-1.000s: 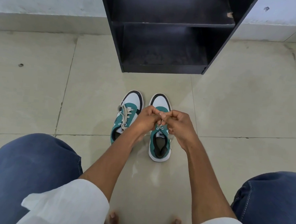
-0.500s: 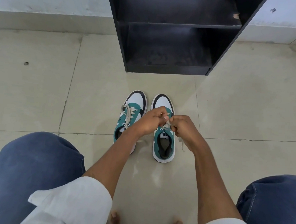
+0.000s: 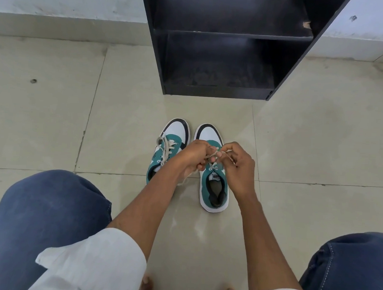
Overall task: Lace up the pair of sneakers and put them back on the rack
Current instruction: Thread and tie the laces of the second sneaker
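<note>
Two teal, white and black sneakers stand side by side on the tiled floor, toes pointing at the rack. The left sneaker (image 3: 174, 139) has its cream lace threaded, ends lying loose. Over the right sneaker (image 3: 213, 190) both hands work its lace (image 3: 214, 166). My left hand (image 3: 194, 156) pinches one end, which trails down below the wrist. My right hand (image 3: 238, 165) pinches the other end, and the two hands touch at the fingertips above the tongue. The black rack (image 3: 224, 58) stands just beyond, both visible shelves bare.
My knees in blue jeans (image 3: 45, 214) frame the bottom corners, with bare toes (image 3: 145, 284) at the lower edge. A white wall and skirting (image 3: 59, 16) run behind the rack. Beige floor tiles (image 3: 43, 126) spread left and right of the shoes.
The hands have shifted slightly while working the right sneaker's lace; a loose lace end now hangs below my left wrist. The camera has tilted a little. The sneakers have stayed in place.
</note>
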